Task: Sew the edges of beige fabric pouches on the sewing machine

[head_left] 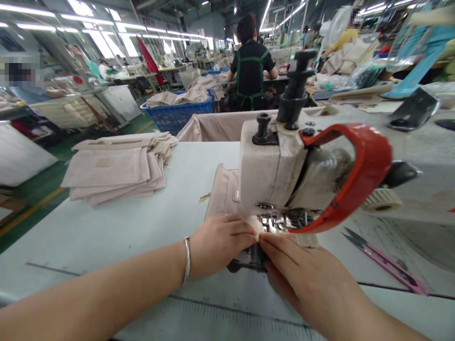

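Note:
A beige fabric piece [224, 196] with a zipper edge and a small label lies on the table, partly under the head of a sewing machine [261, 166]. My left hand [222, 239] presses on its near end, fingers together, thumb hidden. Close against those fingertips, my right hand [298, 265] has its fingers pressed together at the fabric's edge, just in front of the metal presser foot [273, 222]. What lies between the fingers of both hands is mostly hidden. A gold zipper pull [205, 197] sticks out at the fabric's left side.
Flat beige pieces lie in a stack [113, 166] at the table's left. Pink-handled thread snips [387, 260] rest right of the machine, whose red guard [377, 156] arches forward. A blue basket [177, 113] of fabric and a seated co-worker [250, 66] are beyond.

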The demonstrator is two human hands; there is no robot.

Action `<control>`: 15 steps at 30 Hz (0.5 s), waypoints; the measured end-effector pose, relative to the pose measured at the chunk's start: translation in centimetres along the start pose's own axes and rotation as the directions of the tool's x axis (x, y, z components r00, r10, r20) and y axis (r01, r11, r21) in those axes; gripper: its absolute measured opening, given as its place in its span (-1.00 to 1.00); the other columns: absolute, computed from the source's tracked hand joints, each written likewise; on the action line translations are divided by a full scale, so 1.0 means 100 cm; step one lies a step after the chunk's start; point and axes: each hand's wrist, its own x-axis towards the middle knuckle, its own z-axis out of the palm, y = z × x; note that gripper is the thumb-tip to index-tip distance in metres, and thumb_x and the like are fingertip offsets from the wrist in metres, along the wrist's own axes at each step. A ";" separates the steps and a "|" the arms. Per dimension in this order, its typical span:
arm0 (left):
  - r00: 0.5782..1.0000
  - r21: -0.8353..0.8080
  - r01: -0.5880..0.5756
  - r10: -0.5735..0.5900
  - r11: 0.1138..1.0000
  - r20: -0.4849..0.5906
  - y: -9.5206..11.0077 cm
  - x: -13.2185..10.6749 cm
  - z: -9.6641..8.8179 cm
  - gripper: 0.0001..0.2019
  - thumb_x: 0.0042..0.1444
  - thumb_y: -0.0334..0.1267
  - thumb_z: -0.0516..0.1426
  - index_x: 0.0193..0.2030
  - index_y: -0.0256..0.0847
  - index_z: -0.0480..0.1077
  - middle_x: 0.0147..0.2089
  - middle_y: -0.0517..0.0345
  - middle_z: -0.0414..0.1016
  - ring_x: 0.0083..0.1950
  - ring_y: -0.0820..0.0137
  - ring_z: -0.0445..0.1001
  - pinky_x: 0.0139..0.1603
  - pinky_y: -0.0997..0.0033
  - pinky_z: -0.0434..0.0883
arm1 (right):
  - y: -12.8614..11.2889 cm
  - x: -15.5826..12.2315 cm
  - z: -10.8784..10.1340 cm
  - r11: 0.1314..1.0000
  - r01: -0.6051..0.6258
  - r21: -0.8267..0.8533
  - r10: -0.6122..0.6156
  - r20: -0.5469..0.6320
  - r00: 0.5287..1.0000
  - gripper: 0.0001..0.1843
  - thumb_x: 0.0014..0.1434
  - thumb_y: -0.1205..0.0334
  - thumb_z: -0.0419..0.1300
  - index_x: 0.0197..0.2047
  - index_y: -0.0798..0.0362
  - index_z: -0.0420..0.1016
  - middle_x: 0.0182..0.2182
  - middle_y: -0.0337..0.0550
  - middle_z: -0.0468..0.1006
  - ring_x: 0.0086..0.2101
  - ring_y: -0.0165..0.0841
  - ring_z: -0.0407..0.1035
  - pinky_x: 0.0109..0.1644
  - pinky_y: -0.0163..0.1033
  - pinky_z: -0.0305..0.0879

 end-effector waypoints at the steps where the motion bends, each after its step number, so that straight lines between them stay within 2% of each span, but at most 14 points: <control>1: 1.000 0.007 -0.009 0.009 1.000 0.009 -0.004 0.002 0.001 -0.83 0.30 -0.38 0.04 -0.04 -0.26 0.40 -0.06 0.09 0.55 0.00 0.37 0.48 0.11 0.35 0.41 | 0.000 0.001 0.000 1.000 -0.005 -0.007 0.005 -0.002 1.000 -0.66 0.28 0.38 0.00 0.07 0.24 0.42 -0.05 0.05 0.54 -0.19 -0.11 0.47 -0.25 -0.02 0.47; 8: 0.998 0.089 -0.014 0.009 0.996 0.060 -0.026 0.010 0.009 -0.82 0.30 -0.37 0.03 -0.04 -0.24 0.41 -0.08 0.10 0.54 0.02 0.38 0.46 0.13 0.38 0.38 | -0.001 0.007 0.002 1.000 0.016 -0.013 -0.016 -0.032 0.999 -0.68 0.29 0.40 -0.05 0.00 0.24 0.44 -0.09 0.02 0.56 -0.15 -0.12 0.47 -0.22 -0.04 0.46; 12: 0.996 0.150 0.057 -0.066 0.987 0.053 -0.029 0.010 0.015 -0.80 0.30 -0.35 0.03 -0.01 -0.19 0.42 0.01 0.10 0.51 0.09 0.34 0.43 0.15 0.34 0.36 | -0.002 0.007 0.001 1.000 0.008 0.009 -0.007 -0.036 0.999 -0.69 0.29 0.39 -0.04 0.00 0.20 0.44 -0.09 -0.03 0.56 -0.13 -0.13 0.47 -0.15 -0.02 0.44; 15: 0.988 0.146 0.116 -0.130 0.982 0.084 -0.029 0.010 0.017 -0.80 0.29 -0.32 0.06 -0.01 -0.14 0.44 0.01 0.13 0.50 0.06 0.34 0.44 0.08 0.34 0.40 | -0.002 0.009 -0.001 1.000 0.001 0.022 0.000 -0.042 0.999 -0.70 0.28 0.39 -0.04 -0.03 0.19 0.46 -0.12 -0.04 0.57 -0.16 -0.15 0.47 -0.14 -0.04 0.42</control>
